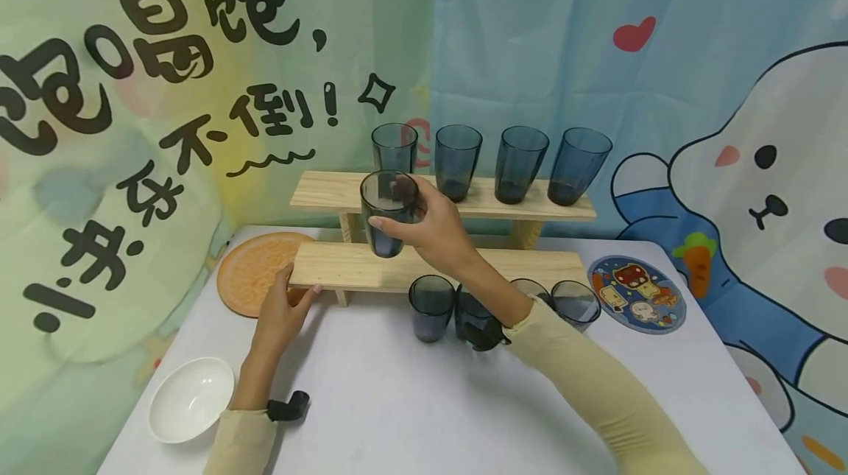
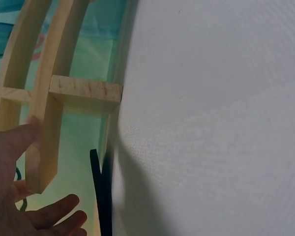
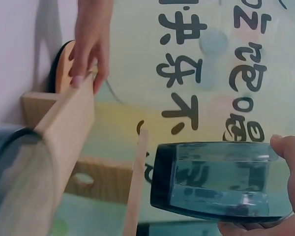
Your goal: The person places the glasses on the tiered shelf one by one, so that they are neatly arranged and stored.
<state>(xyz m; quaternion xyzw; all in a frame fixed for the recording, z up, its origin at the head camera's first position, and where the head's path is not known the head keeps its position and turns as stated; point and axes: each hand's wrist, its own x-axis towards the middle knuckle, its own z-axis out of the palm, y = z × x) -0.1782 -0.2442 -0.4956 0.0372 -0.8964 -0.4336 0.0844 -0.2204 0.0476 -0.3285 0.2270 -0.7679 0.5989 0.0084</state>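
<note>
Pinching the lower shelf (image 1: 358, 269), holding a glass (image 1: 383, 199) aloft

In the head view, grips the glass roughly upright in the right hand (image 1: 440, 232), with fingers and thumb curled round its side, in front of the upper shelf (image 1: 324, 191) and over the left part of the lower one. Steadies the lower shelf at its left end with the left hand (image 1: 281, 317). Shows four back glasses (image 1: 458, 155) on the upper shelf and four front glasses (image 1: 432, 309) on the white table (image 1: 397, 409). Looks most like the step of setting the glass onto the lower shelf.

In the left wrist view, pinches the shelf end between thumb and a finger, with the other fingers stretched out free.

In the right wrist view, clasps the glass near its rim, with its thick, dark base apart from the lower shelf. Probably calls next for a slow, level lowering onto the lower shelf, then a gentle release, without bumping the upper shelf or tipping the lower one.
</note>
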